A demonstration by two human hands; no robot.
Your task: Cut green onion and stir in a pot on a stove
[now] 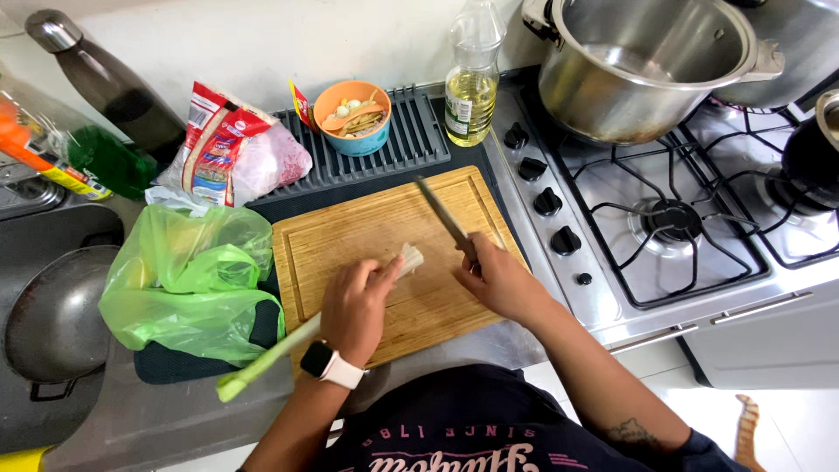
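While a smartwatch (330, 364) rides the wrist, the left hand (354, 308) presses down on a long green leek (262, 367), fingers curled over it and holding its white root end (409, 258) on the wooden cutting board (350, 236) on the table. Just right of it, the right hand (500, 281) has its fingers wrapped closed around a knife (441, 212), blade angled up across the board. Left lies a green plastic bag (188, 280); beyond stand an orange bowl (353, 116), an oil bottle (472, 79) and a steel pot (642, 65) on the stove (664, 253).
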